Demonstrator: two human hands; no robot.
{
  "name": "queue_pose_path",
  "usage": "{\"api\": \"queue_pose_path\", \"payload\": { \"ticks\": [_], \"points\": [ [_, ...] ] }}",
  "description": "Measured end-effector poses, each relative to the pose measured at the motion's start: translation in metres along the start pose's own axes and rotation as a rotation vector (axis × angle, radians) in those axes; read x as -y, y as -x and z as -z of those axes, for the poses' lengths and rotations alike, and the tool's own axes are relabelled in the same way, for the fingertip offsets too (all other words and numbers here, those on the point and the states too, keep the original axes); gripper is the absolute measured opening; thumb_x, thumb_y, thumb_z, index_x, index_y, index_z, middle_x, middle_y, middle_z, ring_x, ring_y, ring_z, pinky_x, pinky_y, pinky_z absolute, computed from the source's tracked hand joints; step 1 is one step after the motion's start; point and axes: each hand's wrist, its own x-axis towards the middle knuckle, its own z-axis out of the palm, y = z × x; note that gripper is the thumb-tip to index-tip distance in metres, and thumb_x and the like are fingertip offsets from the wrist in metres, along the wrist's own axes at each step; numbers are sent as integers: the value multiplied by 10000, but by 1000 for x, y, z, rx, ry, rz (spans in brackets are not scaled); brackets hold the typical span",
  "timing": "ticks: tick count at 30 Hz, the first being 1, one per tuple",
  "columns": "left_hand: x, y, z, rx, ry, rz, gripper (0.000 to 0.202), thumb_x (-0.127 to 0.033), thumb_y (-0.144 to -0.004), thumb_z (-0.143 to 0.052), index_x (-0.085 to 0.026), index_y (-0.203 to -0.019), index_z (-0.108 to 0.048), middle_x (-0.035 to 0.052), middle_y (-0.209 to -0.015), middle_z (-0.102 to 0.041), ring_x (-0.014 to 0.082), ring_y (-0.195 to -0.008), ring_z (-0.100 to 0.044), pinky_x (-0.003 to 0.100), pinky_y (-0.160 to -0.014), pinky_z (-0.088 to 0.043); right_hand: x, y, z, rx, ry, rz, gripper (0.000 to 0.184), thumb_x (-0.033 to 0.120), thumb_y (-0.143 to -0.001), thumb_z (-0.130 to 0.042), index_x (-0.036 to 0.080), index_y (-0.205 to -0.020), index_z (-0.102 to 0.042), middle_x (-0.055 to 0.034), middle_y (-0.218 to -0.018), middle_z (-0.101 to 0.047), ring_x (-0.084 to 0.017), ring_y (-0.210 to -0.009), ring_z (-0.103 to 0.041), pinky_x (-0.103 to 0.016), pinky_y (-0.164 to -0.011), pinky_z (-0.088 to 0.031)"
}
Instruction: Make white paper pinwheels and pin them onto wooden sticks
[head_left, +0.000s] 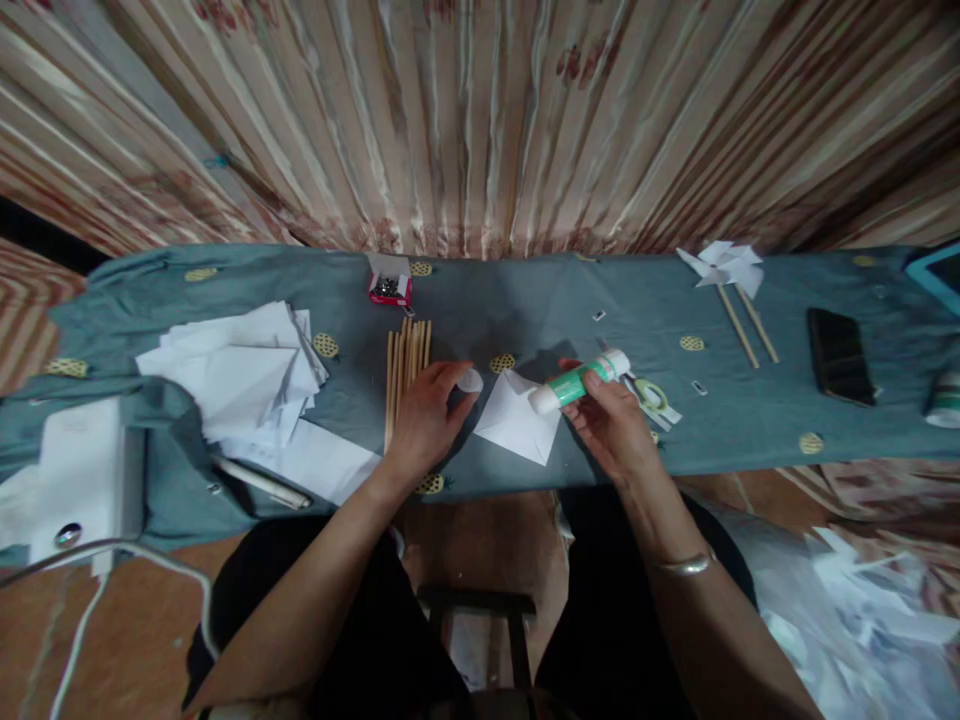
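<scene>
My right hand grips a green and white glue stick, tilted with its open end down-left over a folded white paper square on the grey-blue cloth. My left hand rests closed on the cloth beside the paper, pinching the small white glue cap at its fingertips. Just behind that hand lies a bundle of thin wooden sticks.
A heap of white paper sheets lies at left, a white box with cable at the near left edge. A small red box of pins stands at the back. Finished paper pinwheels and a black phone lie at right.
</scene>
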Motion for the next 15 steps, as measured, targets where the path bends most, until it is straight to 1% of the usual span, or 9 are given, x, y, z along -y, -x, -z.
{"api": "queue_pose_path", "payload": {
  "ticks": [2, 4, 6, 9, 12, 15],
  "points": [
    [-6, 0, -2, -34, 303, 135, 325, -321, -800, -663, -196, -1099, -644, 74, -1078, -689, 204, -945, -650, 370, -884, -516, 0, 0, 0, 15, -36, -23, 284, 447, -673, -801, 216, -807, -704, 16, -733, -736, -132, -665, -696, -229, -626, -589],
    [-11, 2, -4, -40, 604, 269, 346, -324, -724, -727, -189, -1034, -652, 57, -984, -704, 184, -870, -667, 331, -825, -528, -1, 0, 0, 16, -91, -43, 275, 420, -646, -825, 212, -771, -695, 22, -708, -735, -141, -668, -707, -258, -680, -611],
    [-16, 4, -7, -32, 796, 371, 371, -298, -649, -779, -176, -976, -653, 44, -910, -708, 177, -836, -668, 320, -803, -526, -3, 0, -1, 7, -155, -69, 251, 358, -620, -850, 208, -739, -687, 27, -719, -745, -134, -671, -711, -261, -711, -618],
    [-20, 7, -11, -13, 896, 447, 398, -263, -590, -821, -165, -937, -652, 36, -889, -713, 166, -819, -661, 313, -798, -521, -6, 0, -4, -11, -225, -109, 244, 286, -583, -874, 199, -714, -687, 30, -727, -752, -121, -670, -713, -231, -708, -617],
    [-22, 7, -11, 0, 936, 460, 401, -259, -577, -836, -168, -922, -653, 32, -901, -718, 166, -830, -666, 313, -813, -522, -8, 0, -7, -9, -232, -120, 245, 270, -574, -880, 190, -723, -703, 24, -738, -757, -116, -689, -720, -204, -723, -613],
    [-23, 7, -11, 8, 946, 463, 412, -255, -564, -846, -168, -918, -654, 33, -898, -722, 173, -829, -672, 317, -809, -529, -8, 0, -8, 3, -217, -124, 234, 267, -591, -871, 187, -750, -720, 18, -759, -761, -120, -714, -723, -209, -748, -613]
  ]
}}
